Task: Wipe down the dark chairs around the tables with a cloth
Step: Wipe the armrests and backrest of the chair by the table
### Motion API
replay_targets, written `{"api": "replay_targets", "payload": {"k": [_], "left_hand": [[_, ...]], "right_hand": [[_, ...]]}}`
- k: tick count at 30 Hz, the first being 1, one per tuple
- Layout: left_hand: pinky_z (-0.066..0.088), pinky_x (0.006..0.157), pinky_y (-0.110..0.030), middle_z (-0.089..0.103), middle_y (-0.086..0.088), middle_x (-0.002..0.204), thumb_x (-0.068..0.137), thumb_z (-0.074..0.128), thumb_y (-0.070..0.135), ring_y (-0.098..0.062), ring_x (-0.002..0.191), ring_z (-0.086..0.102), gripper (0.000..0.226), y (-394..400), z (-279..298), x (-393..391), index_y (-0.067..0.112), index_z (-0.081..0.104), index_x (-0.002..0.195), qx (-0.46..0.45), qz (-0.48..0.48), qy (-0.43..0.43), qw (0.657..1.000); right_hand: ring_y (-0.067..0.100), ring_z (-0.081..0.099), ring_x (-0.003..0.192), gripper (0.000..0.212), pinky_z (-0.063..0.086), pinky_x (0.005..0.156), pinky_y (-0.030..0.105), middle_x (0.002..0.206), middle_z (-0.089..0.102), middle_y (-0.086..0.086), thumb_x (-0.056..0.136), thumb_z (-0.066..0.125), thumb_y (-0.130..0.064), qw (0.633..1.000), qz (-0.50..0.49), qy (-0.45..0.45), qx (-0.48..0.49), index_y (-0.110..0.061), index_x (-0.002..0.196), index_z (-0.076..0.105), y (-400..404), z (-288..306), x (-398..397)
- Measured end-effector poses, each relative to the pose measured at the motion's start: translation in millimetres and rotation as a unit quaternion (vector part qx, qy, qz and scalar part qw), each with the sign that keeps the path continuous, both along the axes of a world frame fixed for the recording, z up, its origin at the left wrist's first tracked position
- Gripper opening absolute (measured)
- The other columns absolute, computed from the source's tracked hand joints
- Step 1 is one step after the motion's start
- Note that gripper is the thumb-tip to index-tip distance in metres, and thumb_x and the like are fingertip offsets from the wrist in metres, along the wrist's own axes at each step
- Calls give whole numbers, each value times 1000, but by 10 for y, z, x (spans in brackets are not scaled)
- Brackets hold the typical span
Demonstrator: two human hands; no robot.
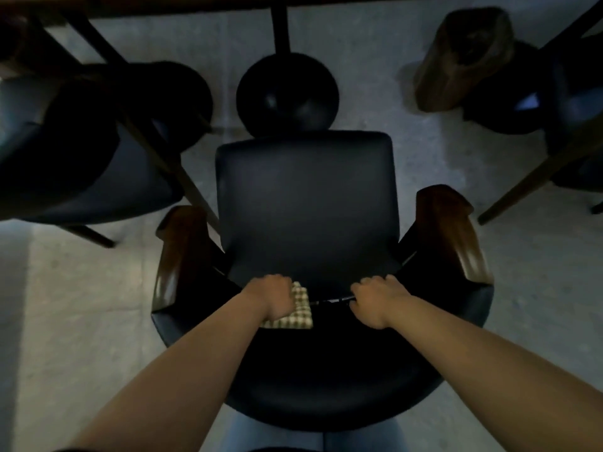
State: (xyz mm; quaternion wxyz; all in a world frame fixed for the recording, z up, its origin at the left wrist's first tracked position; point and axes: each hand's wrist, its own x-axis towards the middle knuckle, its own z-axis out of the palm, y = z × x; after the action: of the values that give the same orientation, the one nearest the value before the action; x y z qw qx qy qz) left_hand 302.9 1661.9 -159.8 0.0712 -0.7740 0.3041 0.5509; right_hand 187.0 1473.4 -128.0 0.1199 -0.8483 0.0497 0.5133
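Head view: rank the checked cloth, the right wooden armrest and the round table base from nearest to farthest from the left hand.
From the left hand:
1. Checked cloth, under that hand.
2. Right wooden armrest, across the seat.
3. Round table base, beyond the seat's front edge.

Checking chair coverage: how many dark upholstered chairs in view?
3. The dark upholstered chair with wooden armrests is centre, under both hands. A second chair is at left. A third chair is at the right edge, cut off by the frame. Others may be hidden under the tables.
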Motion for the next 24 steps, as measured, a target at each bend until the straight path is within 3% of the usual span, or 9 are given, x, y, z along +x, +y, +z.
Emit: {"api": "replay_targets", "payload": {"k": [7,12,14,17,21,24], "left_hand": [[40,100,-34,45,-14,145,99,31,34,-28,123,49,50,-154,-162,85,8,46,138,113,16,92,989],[36,101,-34,40,-13,150,97,27,48,-28,131,44,61,-128,-230,63,11,42,143,131,51,100,985],[35,100,-35,37,-10,152,83,29,74,-28,133,41,88,-105,-192,36,14,38,146,126,78,98,984],[37,95,-35,38,-5,152,41,33,103,-26,133,43,137,-121,-86,0,16,32,148,124,83,75,986],[37,98,-36,34,-4,153,35,43,103,-26,134,40,144,-179,-56,55,17,23,149,148,100,98,979],[25,106,-41,33,-3,153,37,41,103,-27,137,36,143,-267,-12,122,15,23,148,151,62,110,980]], "right_hand": [[24,41,128,73,30,100,39,146,41,5,92,13,-67,991,19,136,4,-22,144,38,-93,-285,206],[24,38,133,89,32,101,39,150,36,5,81,17,-80,978,11,206,6,-22,147,32,-178,-345,327],[23,40,130,92,32,98,39,147,40,6,78,16,-83,978,18,206,1,-22,145,36,-185,-356,323],[23,44,126,100,33,97,40,142,46,7,72,16,-89,978,13,210,5,-21,141,42,-182,-361,302],[24,43,126,107,33,101,41,142,44,6,63,29,-93,969,-8,247,19,-22,143,39,-304,-350,425],[24,47,122,108,34,104,39,141,44,6,62,45,-89,952,-57,298,45,-19,144,38,-446,-299,554]]}}
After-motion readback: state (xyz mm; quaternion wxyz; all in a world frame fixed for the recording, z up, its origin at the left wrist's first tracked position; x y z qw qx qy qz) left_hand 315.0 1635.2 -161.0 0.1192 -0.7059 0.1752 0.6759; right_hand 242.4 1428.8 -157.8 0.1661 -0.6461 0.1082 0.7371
